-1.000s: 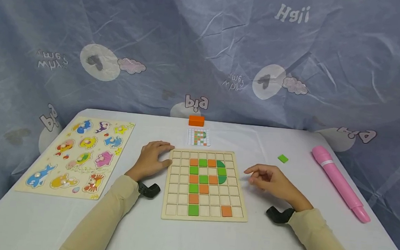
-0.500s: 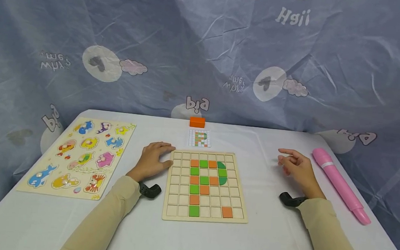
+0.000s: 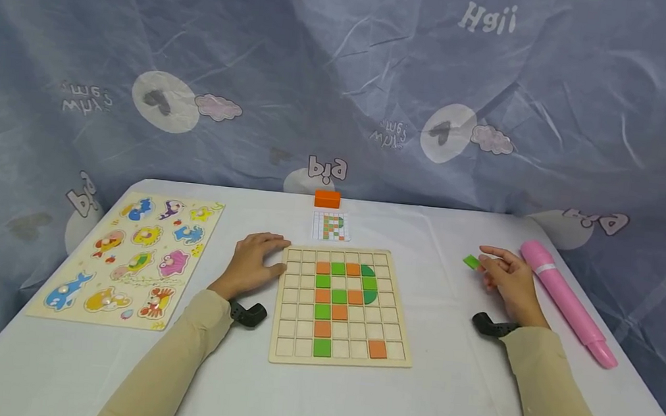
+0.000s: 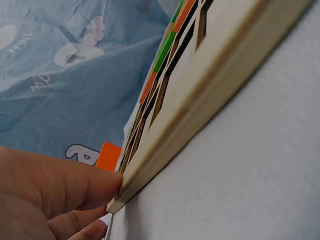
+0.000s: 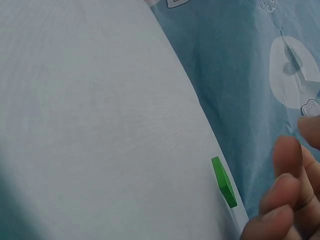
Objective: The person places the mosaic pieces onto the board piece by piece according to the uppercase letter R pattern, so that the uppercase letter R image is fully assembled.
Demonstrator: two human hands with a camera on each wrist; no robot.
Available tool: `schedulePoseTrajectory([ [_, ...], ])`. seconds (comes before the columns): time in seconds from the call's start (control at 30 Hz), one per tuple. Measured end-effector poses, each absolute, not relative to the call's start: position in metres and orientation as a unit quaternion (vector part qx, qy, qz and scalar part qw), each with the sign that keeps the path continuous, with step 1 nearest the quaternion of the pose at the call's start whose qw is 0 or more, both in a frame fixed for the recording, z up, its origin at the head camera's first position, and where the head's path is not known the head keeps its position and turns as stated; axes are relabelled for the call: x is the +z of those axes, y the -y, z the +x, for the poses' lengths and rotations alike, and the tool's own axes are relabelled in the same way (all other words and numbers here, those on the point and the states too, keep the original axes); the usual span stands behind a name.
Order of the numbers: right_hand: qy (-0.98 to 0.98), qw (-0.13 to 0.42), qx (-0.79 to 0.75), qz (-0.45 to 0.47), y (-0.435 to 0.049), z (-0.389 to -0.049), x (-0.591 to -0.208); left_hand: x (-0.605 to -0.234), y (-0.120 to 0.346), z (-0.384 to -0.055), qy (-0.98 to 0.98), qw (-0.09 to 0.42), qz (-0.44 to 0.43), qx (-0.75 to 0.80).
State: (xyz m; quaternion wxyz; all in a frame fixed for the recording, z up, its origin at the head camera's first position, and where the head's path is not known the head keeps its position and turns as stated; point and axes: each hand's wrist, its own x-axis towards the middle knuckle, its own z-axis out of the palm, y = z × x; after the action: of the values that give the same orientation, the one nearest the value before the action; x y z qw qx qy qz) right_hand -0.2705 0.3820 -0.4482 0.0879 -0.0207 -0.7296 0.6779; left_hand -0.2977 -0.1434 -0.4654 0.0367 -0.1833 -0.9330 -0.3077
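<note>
A square wooden grid board [image 3: 292, 330] lies flat, with green and orange tiles set in a P-like pattern plus one orange tile [image 3: 377, 349] low at the right. My left hand [image 3: 250, 268] rests at the board's left side, its thumb and fingertips touching the edge near the far corner. In the left wrist view, fingers [image 4: 65, 185] meet that wooden edge. Over on the right, my right hand [image 3: 507, 281] hovers with loosely bent fingers beside a loose green square tile [image 3: 471, 262]. The right wrist view shows this green tile [image 5: 224, 182] on the table, apart from the fingertips [image 5: 287, 155].
Beyond the board lie a small pattern card [image 3: 331, 226] and an orange block [image 3: 327, 199]. A sea-animal puzzle board [image 3: 126, 259] occupies the left side. To the right of my right hand lies a pink microphone-shaped object [image 3: 568, 304]. A printed cloth [image 3: 343, 90] hangs behind the table.
My right hand has moved right and away from beside the grid board to the loose green tile. My left hand has stayed at the board's edge.
</note>
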Motion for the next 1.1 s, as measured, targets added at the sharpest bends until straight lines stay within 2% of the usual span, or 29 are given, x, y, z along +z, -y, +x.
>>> schedulePoseTrajectory([
  [0.3,0.763,0.093,0.635,-0.076,-0.3834,-0.2759,-0.4488,-0.4651,0.1462,-0.2988,0.929,0.043,-0.187,-0.316],
  [0.57,0.845,0.062,0.519,-0.111,-0.3811,-0.2774,-0.4484,-0.4654,0.1457,-0.2988,0.931,0.043,-0.185,-0.311],
  [0.77,0.874,0.066,0.462,-0.135,-0.3783,-0.2784,-0.4499,-0.4672,0.1444,-0.2993,0.931,0.045,-0.189,-0.31],
  [1.1,0.873,0.074,0.467,-0.119,-0.3741,-0.2736,-0.4493,-0.4667,0.1442,-0.299,0.931,0.04,-0.186,-0.311],
])
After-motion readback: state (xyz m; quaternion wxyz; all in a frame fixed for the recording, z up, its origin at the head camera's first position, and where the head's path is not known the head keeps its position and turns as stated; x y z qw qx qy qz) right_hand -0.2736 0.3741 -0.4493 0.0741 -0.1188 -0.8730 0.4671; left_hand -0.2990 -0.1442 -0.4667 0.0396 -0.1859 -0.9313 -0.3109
